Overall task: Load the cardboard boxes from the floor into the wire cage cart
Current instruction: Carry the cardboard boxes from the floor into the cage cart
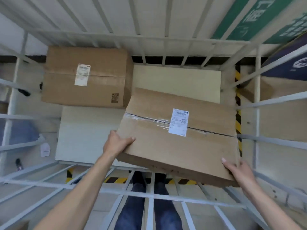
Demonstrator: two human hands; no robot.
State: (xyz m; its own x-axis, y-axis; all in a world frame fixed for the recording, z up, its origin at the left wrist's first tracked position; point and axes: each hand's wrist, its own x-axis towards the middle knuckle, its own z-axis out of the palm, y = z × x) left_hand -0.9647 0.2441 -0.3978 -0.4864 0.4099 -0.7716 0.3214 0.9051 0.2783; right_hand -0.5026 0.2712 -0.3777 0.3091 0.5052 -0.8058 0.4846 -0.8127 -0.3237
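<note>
I look straight down into the white wire cage cart point(116, 193). A taped cardboard box point(166, 146) with a white shipping label hangs tilted inside it, at the near right. My left hand point(116, 143) grips its near left corner. My right hand point(239, 173) holds its near right corner. A second cardboard box point(99, 77), also labelled, rests on the cart's pale floor panel point(86, 130) at the far left corner.
White cage bars enclose all four sides, with the near rail point(49, 184) under my forearms. Yellow-black hazard tape point(238, 123) marks the ground to the right and near side. My legs in blue jeans point(132, 209) stand against the near side. Green and dark signs point(265, 19) lie at the far right.
</note>
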